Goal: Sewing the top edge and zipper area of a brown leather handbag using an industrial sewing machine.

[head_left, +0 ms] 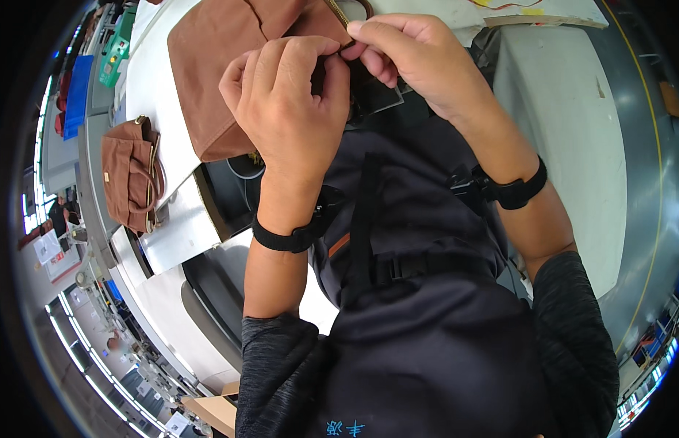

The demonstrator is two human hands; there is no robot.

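A large brown fabric bag (219,69) lies on the white worktop (146,84) at the top middle, with a gold-coloured zipper (335,12) along its upper right part. My right hand (420,62) pinches the end of that zipper between thumb and index finger, the other fingers curled. My left hand (285,102) is at the bag's edge just left of it, fingers bent and pinched close to the zipper's end; what they hold is hidden by the fingers. Dark machine parts show beneath both hands.
A smaller brown handbag (131,175) with handles rests at the left. A green device (114,47) and a blue bin (77,95) stand farther back left. A pale padded board (562,109) is at my right, beside a grey floor with a yellow line. Workstations line the far left.
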